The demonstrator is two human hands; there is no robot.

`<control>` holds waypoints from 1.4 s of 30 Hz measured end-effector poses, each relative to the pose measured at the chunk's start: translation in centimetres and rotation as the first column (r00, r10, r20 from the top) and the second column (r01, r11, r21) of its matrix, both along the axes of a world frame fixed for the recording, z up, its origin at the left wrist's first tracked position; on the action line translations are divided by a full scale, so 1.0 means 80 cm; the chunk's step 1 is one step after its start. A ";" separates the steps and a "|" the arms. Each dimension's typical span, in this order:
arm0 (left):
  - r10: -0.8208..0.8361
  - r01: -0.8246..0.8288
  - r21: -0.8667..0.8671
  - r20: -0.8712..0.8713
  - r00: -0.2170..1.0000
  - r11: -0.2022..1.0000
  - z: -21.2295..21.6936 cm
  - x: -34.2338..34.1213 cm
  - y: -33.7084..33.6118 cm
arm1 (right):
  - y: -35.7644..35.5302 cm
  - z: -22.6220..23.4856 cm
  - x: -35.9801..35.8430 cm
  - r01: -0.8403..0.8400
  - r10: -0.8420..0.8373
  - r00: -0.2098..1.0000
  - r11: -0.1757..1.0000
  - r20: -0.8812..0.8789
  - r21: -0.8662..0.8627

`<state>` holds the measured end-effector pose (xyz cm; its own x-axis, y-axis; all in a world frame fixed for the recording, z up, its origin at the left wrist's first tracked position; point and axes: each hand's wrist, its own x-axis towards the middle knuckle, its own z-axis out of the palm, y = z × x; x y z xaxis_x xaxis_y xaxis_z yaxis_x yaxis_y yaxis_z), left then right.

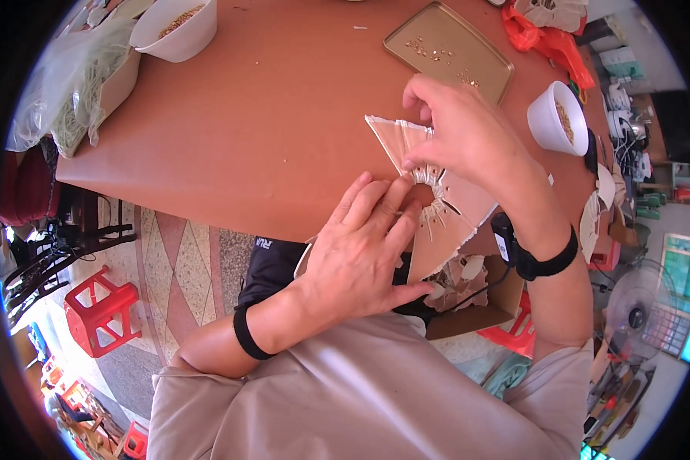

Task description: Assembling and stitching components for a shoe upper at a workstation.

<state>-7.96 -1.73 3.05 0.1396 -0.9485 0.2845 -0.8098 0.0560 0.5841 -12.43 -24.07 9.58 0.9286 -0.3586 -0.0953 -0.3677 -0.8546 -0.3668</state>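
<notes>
A fan-shaped tan piece (451, 244) with pale edges lies partly over the table's front edge. White cords and small dark holes ring its curved inner rim. My left hand (358, 245) rests palm down there, fingers stretched out and fingertips at the corded rim. Over the piece's far right part is my right hand (468, 130), its thumb near the inner rim and its index finger bent well apart from the thumb. I see nothing between them; the other fingers are partly hidden.
On the brown table (230, 130) lies a gold tray (456, 73) with small golden bits. White bowls (544, 123) of such bits stand right and far left. A plastic bag of green strands (100, 92) is at left. Below sits a cardboard box (483, 307); a red stool (102, 313) stands left.
</notes>
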 end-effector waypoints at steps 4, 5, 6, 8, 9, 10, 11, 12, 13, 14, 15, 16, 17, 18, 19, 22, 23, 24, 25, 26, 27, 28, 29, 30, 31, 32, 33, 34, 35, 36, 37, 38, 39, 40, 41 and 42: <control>0.000 0.000 -0.004 -0.003 1.000 1.000 -0.002 0.001 0.000 | -0.003 0.003 0.007 -0.109 0.110 0.994 0.993 0.024 -0.045; -0.002 0.002 -0.009 -0.004 1.000 1.000 -0.002 0.001 0.000 | -0.004 0.003 0.009 -0.139 0.141 0.990 0.988 0.022 -0.063; -0.004 0.004 -0.007 -0.005 1.000 1.000 -0.002 0.001 -0.001 | -0.006 0.003 0.010 -0.170 0.172 0.985 0.982 0.019 -0.082; -0.008 0.008 -0.011 -0.008 1.000 1.000 -0.002 0.001 -0.002 | -0.008 0.006 0.013 -0.174 0.173 0.985 0.982 -0.020 -0.076; -0.009 0.009 -0.008 -0.010 1.000 1.000 -0.001 0.002 -0.002 | -0.009 0.007 0.014 -0.183 0.179 0.982 0.981 -0.057 -0.071; -0.009 0.009 -0.009 -0.015 1.000 1.000 0.000 0.002 -0.002 | -0.007 0.008 0.017 -0.182 0.178 0.982 0.981 -0.058 -0.068; -0.010 0.010 -0.010 -0.020 1.000 1.000 0.001 0.003 -0.003 | -0.005 0.009 0.021 -0.180 0.172 0.980 0.981 -0.096 -0.079; -0.012 0.012 -0.009 -0.023 1.000 1.000 0.003 0.003 -0.002 | -0.002 0.010 0.023 -0.176 0.163 0.977 0.980 -0.135 -0.091; -0.010 0.010 -0.001 -0.025 1.000 1.000 0.004 0.004 -0.002 | -0.002 0.008 0.025 -0.175 0.162 0.977 0.980 -0.138 -0.091; -0.007 0.007 0.006 -0.027 1.000 1.000 0.005 0.005 -0.002 | -0.002 0.006 0.026 -0.186 0.174 0.976 0.979 -0.134 -0.087; -0.007 0.007 0.002 -0.029 1.000 1.000 0.007 0.004 -0.002 | -0.003 0.005 0.027 -0.199 0.187 0.974 0.976 -0.130 -0.086; -0.005 0.005 0.009 -0.030 1.000 1.000 0.009 0.004 -0.002 | -0.003 0.004 0.026 -0.200 0.187 0.973 0.976 -0.133 -0.090; -0.003 0.003 0.016 -0.029 1.000 1.000 0.011 0.003 -0.002 | -0.004 0.002 0.026 -0.205 0.194 0.973 0.974 -0.123 -0.091; -0.001 0.001 0.008 -0.028 1.000 1.000 0.010 0.004 -0.002 | -0.004 0.002 0.027 -0.211 0.201 0.973 0.973 -0.110 -0.095; 0.001 -0.001 0.009 -0.029 1.000 1.000 0.007 0.003 -0.002 | -0.004 0.003 0.026 -0.214 0.202 0.973 0.971 -0.111 -0.104; 0.010 -0.010 0.002 -0.020 1.000 1.000 0.002 0.002 0.001 | 0.000 0.011 0.018 -0.099 0.092 0.982 0.994 -0.168 -0.035; 0.011 -0.011 0.001 -0.013 1.000 1.000 0.002 0.003 0.001 | 0.002 0.016 0.011 -0.034 0.031 0.984 0.999 -0.173 -0.015; 0.013 -0.013 -0.001 -0.012 1.000 1.000 0.002 0.003 0.002 | 0.006 0.018 0.005 0.031 -0.029 0.983 0.999 -0.181 0.009; 0.004 -0.005 -0.016 -0.023 1.000 1.000 0.003 0.004 0.002 | 0.008 0.018 0.001 0.030 -0.028 0.983 1.000 -0.181 0.007; -0.005 0.004 -0.031 -0.034 0.999 1.000 0.004 0.004 0.001 | 0.010 0.018 -0.001 0.058 -0.057 0.982 0.998 -0.182 0.001; -0.008 0.007 -0.031 -0.033 0.999 1.000 0.005 0.005 0.002 | 0.013 0.018 -0.004 0.090 -0.089 0.979 0.996 -0.183 -0.004; -0.005 0.003 -0.039 -0.034 0.999 0.999 0.005 0.006 0.003 | 0.015 0.017 -0.006 0.094 -0.093 0.979 0.996 -0.182 -0.004; -0.001 -0.001 -0.048 -0.034 0.999 0.999 0.005 0.006 0.004 | 0.018 0.015 -0.007 0.126 -0.120 0.977 0.992 -0.176 0.025; -0.005 0.004 -0.051 -0.031 1.000 0.999 0.005 0.007 0.004 | 0.018 0.014 -0.009 0.159 -0.149 0.975 0.986 -0.168 0.051; 0.000 -0.002 -0.060 -0.038 0.999 0.998 0.005 0.006 0.004 | 0.016 0.011 -0.011 0.163 -0.153 0.975 0.985 -0.164 0.048; 0.005 -0.008 -0.067 -0.045 0.999 0.998 0.005 0.006 0.003 | 0.014 0.007 -0.013 0.176 -0.165 0.976 0.982 -0.145 0.064; 0.002 -0.005 -0.067 -0.043 0.999 0.998 0.005 0.006 0.003 | 0.013 0.002 -0.016 0.188 -0.177 0.976 0.979 -0.127 0.082; -0.002 -0.002 -0.072 -0.049 0.999 0.997 0.006 0.006 0.002 | 0.012 -0.001 -0.018 0.191 -0.180 0.976 0.978 -0.124 0.083; -0.005 0.001 -0.076 -0.055 0.998 0.997 0.006 0.006 0.002 | 0.008 -0.003 -0.018 0.208 -0.192 0.972 0.972 -0.132 0.114; -0.009 0.005 -0.074 -0.054 0.999 0.997 0.007 0.006 0.001 | 0.006 -0.006 -0.019 0.226 -0.206 0.968 0.963 -0.141 0.145; -0.013 0.008 -0.082 -0.051 0.999 0.997 0.007 0.007 0.000 | 0.003 -0.011 -0.019 0.230 -0.210 0.968 0.962 -0.140 0.148; -0.017 0.012 -0.090 -0.049 0.999 0.996 0.008 0.007 0.000 | 0.000 -0.015 -0.018 0.227 -0.205 0.967 0.963 -0.151 0.147; -0.020 0.016 -0.087 -0.048 0.999 0.996 0.008 0.007 0.000 | -0.001 -0.016 -0.016 0.223 -0.199 0.966 0.964 -0.163 0.148; -0.009 0.005 -0.083 -0.043 0.999 0.997 0.008 0.007 0.001 | -0.001 -0.016 -0.014 0.227 -0.202 0.966 0.962 -0.163 0.151; 0.003 -0.006 -0.080 -0.038 0.999 0.997 0.009 0.008 0.001 | -0.001 -0.015 -0.011 0.220 -0.189 0.964 0.962 -0.186 0.162; -0.003 0.000 -0.079 -0.038 0.999 0.997 0.011 0.009 0.001 | -0.001 -0.014 -0.010 0.216 -0.179 0.962 0.961 -0.208 0.172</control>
<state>-7.22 -1.69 3.92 0.1497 -0.9237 0.3527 -0.7872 0.1045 0.6078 -13.23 -24.18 8.50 0.7992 -0.4912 -0.3465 -0.6005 -0.6782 -0.4235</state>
